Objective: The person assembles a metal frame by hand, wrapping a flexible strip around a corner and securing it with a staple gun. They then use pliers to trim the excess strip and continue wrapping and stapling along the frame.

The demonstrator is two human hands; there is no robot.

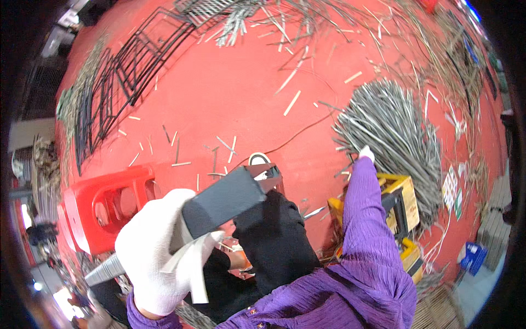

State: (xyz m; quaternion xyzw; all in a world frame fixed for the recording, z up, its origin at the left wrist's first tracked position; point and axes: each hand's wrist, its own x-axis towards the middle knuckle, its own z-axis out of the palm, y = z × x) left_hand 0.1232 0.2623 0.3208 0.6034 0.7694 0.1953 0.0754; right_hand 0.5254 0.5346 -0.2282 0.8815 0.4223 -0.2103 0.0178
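My left hand, in a white knit glove, is raised close to the camera. Its fingers are wrapped round a dark grey, box-shaped piece with a reddish-brown far end; its exact kind does not show. A pale flat strip hangs by the same hand. Behind the wrist runs a grey ribbed length, partly hidden. My right arm stretches forward in a purple sleeve. At its end my right hand, also gloved, reaches the near left edge of a large heap of grey strips. Its fingers are too small to make out.
A red plastic stool lies at the left. Black metal frames stand at the far left. Yellow-and-black equipment sits under my right arm. Loose strips and a thin cable lie across the red floor. A blue box is at right.
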